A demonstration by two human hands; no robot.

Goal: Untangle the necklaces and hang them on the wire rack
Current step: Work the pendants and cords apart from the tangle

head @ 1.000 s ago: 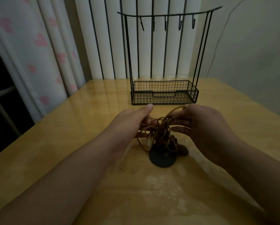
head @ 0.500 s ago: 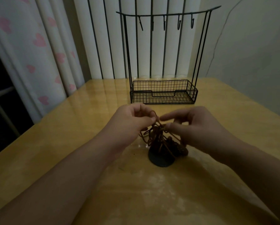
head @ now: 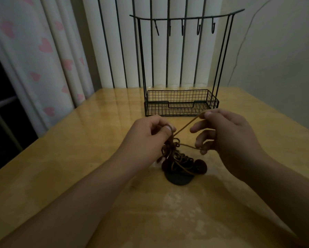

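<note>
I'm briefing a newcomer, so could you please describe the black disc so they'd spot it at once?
Start at the black wire rack at the far end of the yellow wooden table. Nearer, between both hands, lies a tangle of brown cord necklaces. The flat round black disc peeks out beneath it.

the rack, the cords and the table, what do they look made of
Black wire rack: thin metal rod and mesh, matte dark coating. Tangled brown necklace cords: probably leather or waxed cord, since they are dull and limp. Yellow-tan table: looks like wood under a glossy, reflective finish.
</note>
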